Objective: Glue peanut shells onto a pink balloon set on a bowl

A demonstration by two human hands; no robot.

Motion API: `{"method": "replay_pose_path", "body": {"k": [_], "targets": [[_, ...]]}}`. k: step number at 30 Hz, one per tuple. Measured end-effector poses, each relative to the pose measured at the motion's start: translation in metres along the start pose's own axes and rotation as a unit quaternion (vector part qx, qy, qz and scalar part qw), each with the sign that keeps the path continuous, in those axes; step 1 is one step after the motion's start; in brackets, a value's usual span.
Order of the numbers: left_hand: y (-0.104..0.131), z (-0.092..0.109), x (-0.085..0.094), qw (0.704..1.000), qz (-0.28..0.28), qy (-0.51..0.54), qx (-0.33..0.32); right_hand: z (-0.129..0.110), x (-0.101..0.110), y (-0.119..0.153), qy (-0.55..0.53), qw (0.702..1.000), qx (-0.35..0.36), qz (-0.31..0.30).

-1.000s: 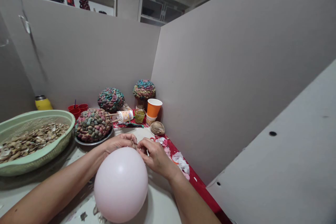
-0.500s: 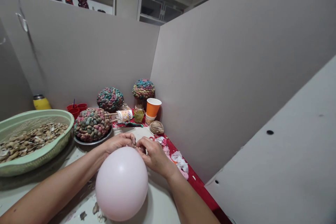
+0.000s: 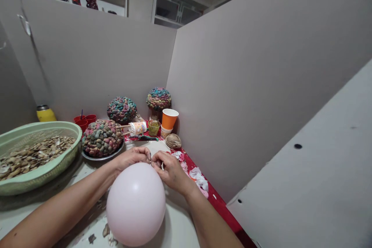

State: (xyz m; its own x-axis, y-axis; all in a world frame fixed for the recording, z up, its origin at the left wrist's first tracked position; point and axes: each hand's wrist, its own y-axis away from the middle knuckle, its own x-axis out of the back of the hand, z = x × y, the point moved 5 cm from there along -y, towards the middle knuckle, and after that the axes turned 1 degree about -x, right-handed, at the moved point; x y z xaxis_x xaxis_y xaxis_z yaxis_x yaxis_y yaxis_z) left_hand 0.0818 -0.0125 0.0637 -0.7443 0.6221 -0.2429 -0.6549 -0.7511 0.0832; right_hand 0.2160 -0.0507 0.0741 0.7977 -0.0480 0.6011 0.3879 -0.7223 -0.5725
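Grey wall (image 3: pixel 116 58) stands at twelve o'clock while my left hand (image 3: pixel 132 159) and right hand (image 3: pixel 173 173) pinch the seven-o'clock balloon (image 3: pixel 135 206) by its one-o'clock end, probably best since it seems light and poppable.

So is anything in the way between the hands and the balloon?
No, nothing I can see. The left hand and right hand are right by the balloon's far edge. The nearest bumpy ball sits beyond the left forearm, not between them.
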Motion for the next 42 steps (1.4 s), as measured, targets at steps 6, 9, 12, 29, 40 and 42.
{"method": "replay_pose_path", "body": {"k": [6,9,12,29,40,42], "targets": [[-0.002,-0.005,0.006,1.000,0.005,0.002,0.012,0.003,-0.002,0.000,-0.024,1.000,-0.002,-0.004],[-0.003,-0.007,0.011,1.000,0.011,-0.003,0.019,0.003,-0.004,0.000,-0.020,1.000,0.007,-0.003],[-0.004,-0.006,0.015,0.999,0.018,-0.008,0.025,0.002,-0.004,0.001,-0.017,1.000,0.012,-0.003],[-0.004,-0.010,0.006,0.999,0.022,-0.004,0.024,0.001,0.001,-0.001,-0.024,1.000,0.011,0.002],[-0.008,-0.017,0.011,1.000,0.013,0.017,0.018,0.000,0.000,-0.001,0.001,1.000,0.017,-0.009],[-0.010,-0.018,0.012,1.000,0.014,0.015,0.019,-0.001,0.000,-0.001,0.008,1.000,0.014,-0.012]]}}
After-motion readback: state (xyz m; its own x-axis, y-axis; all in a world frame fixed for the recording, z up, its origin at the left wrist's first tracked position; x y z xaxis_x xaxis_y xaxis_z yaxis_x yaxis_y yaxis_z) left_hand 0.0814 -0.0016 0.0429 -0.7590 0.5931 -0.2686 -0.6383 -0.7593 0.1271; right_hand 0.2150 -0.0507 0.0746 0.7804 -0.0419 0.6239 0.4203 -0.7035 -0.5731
